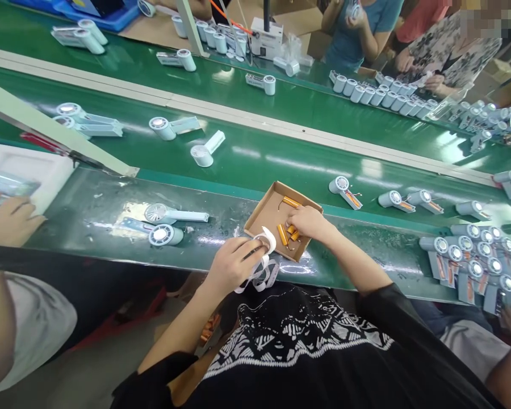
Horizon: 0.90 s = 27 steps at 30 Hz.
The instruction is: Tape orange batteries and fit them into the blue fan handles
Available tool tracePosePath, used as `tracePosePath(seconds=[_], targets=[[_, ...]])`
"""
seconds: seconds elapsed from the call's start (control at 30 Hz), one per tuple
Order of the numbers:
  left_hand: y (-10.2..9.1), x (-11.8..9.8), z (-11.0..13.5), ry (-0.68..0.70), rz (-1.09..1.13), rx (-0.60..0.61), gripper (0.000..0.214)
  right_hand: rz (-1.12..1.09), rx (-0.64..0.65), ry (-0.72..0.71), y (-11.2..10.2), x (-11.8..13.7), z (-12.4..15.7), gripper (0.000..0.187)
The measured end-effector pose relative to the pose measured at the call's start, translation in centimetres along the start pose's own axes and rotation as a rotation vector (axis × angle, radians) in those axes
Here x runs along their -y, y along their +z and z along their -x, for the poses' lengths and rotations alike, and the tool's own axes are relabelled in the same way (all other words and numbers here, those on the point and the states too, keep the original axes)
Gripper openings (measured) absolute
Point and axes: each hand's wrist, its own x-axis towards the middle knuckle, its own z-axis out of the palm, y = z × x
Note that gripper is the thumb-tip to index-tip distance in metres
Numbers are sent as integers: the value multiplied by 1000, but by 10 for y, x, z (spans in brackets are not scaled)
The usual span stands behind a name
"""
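A shallow cardboard box (262, 211) rests at the bench edge with several orange cylindrical batteries (283, 234) and their wires inside. My right hand (310, 222) reaches into it, fingers bent down among the batteries; the fingertips are hidden. Just left of the box, my left hand (235, 262) is closed around a curling white paper strip (267, 241). Loops of the strip hang over the bench edge. Further left on the bench lie two light-blue handheld fans (166, 234), one with its grille facing up.
A green conveyor belt (272, 165) runs behind the bench, carrying spaced fans. Many fan bodies (477, 250) crowd the bench at right. At left, a co-worker's hand (8, 218) is at a white foam tray (51, 170). A metal post (59, 125) stands left. People work across the belt.
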Motion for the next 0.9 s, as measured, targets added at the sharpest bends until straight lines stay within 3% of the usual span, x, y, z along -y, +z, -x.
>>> tracePosePath(seconds=[0.1, 0.23, 0.3, 0.4, 0.53, 0.73, 0.83, 0.9], targets=[[0, 1, 1, 15, -5, 32, 25, -179, 7, -39, -8, -11, 3, 18], [-1, 2, 7, 19, 11, 92, 26, -749, -248, -41, -8, -18, 21, 34], [-1, 4, 8, 18, 21, 134, 27, -1110, -347, -49, -1, -9, 30, 48], [0, 4, 8, 42, 4, 169, 22, -1373, -324, -45, 10, 14, 38, 54], [0, 4, 5, 84, -34, 184, 21, -1340, -268, 15, 14, 37, 49, 46], [-4, 3, -5, 160, -66, 265, 24, -1075, -166, -34, 9, 37, 59, 30], [-3, 1, -10, 193, -127, 293, 22, -1208, -149, -29, 8, 40, 53, 36], [1, 0, -12, 162, -167, 252, 21, -1439, -239, 33, 13, 50, 46, 43]])
